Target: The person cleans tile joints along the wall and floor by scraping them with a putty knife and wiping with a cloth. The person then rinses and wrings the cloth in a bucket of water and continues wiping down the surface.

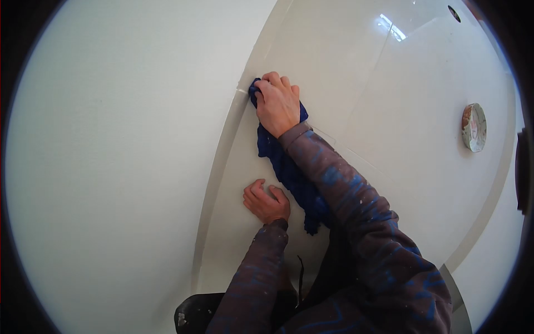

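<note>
My right hand [279, 106] presses a dark blue cloth [289, 172] onto the glossy pale floor [345, 94], close to the skirting [222, 145] at the foot of the wall. The fingers are bent over a bunched end of the cloth. The rest of it trails back under my right forearm toward my legs. Lower down, my left hand [268, 203] is over the floor near the skirting, holding nothing. Its fingers are loosely curled, with the thumb apart from them. Whether it touches the floor I cannot tell. Both sleeves are dark with blue patches and pale specks.
A plain white wall [111, 139] rises along the left. On the right is a small round object [474, 128] with a pale, stained face and brownish edge. A dark oval spot [454, 13] shows at the far right. Thin joint lines cross the floor.
</note>
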The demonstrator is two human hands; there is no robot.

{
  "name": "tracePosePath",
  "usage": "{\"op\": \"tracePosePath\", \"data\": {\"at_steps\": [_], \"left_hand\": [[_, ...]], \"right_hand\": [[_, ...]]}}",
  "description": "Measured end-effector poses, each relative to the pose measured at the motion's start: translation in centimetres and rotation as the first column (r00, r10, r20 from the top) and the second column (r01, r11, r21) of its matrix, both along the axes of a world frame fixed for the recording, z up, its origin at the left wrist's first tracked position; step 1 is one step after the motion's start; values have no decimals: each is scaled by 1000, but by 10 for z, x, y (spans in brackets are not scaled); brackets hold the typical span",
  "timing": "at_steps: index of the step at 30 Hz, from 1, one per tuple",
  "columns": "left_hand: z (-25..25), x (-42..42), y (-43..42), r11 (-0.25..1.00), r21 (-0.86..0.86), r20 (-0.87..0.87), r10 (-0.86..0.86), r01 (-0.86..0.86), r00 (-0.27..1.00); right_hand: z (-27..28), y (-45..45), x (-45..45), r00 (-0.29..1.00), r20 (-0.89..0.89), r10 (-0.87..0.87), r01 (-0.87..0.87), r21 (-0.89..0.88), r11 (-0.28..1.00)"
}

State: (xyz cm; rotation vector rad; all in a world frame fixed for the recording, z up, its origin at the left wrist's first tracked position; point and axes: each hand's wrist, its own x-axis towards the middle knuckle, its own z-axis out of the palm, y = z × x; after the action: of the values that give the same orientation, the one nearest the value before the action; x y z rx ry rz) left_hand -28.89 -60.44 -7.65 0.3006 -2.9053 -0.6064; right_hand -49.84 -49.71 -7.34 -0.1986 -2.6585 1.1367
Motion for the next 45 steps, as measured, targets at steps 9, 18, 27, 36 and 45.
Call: {"op": "tracePosePath", "data": {"at_steps": [9,18,27,36,45], "left_hand": [[2,2,0,1000,-23,33,-13,14,999],[-19,8,-10,984,-177,67,26,-14,997],[-120,21,-76,978,-174,-53,-123,112,991],[-21,7,-16,992,-76,-102,-108,100,989],[-9,8,-12,999,-16,-136,-50,48,989]], "right_hand": [[4,15,-2,982,54,184,-184,-2,983],[41,-18,96,701,188,688,-691,-62,720],[124,200,377,777,184,-603,626,-124,770],[52,355,839,-331,190,-924,705,701,-109],[17,439,884,-362,71,-929,884,344,-318]]}}
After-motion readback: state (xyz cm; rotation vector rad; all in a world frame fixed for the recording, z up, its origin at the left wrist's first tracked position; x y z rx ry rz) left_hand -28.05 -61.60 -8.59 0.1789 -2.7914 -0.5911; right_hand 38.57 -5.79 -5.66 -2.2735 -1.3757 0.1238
